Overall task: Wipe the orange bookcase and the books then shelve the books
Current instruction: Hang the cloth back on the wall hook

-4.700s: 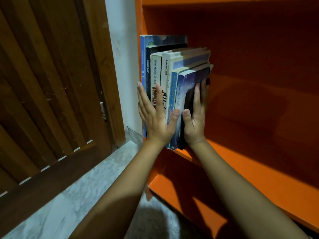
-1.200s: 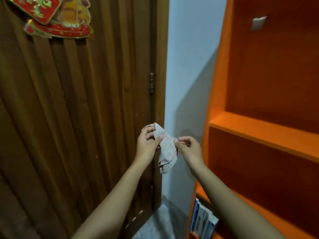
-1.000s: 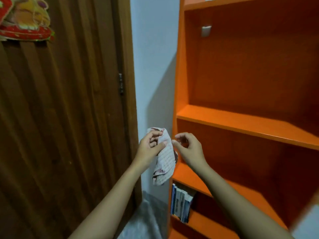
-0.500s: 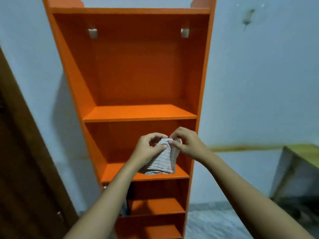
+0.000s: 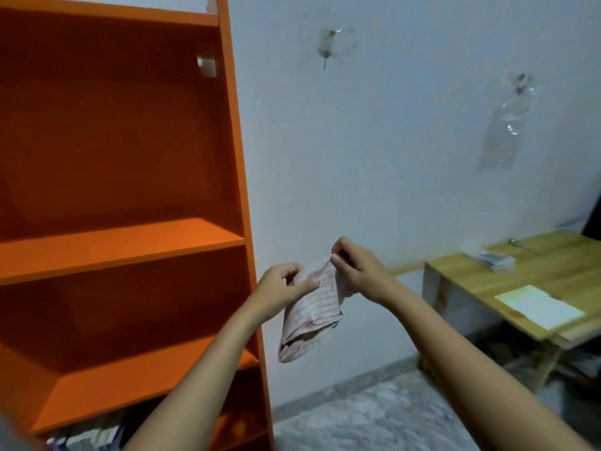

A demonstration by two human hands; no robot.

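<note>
Two bare hands hold a striped cloth (image 5: pixel 312 317) up in the air just right of the orange bookcase (image 5: pixel 238 177). The left hand (image 5: pixel 286 284) pinches one top edge between thumb and curled fingers. The right hand (image 5: pixel 357 271), a little higher, pinches the top corner, and the two hands sit close together with the fabric between them.

From those pinches the cloth hangs straight down, its long axis upright. It is soft and limp, white with thin red lines, and doubled over at the bottom with a darker smudge near the fold.

We see the bookcase to the left of both hands, with the left hand nearer its right side panel. Its boards run level, smooth and matte. We make out what look like books (image 5: pixel 92 432) at the left end of a low shelf, blurred at the bottom of the view.

A pale wooden table (image 5: pixel 481 281) stands by the wall to the right, with a sheet of paper (image 5: pixel 540 307) near its front edge.

We judge the cloth is being readied for wiping, and that the coming move is a reach leftward onto a shelf board.
</note>
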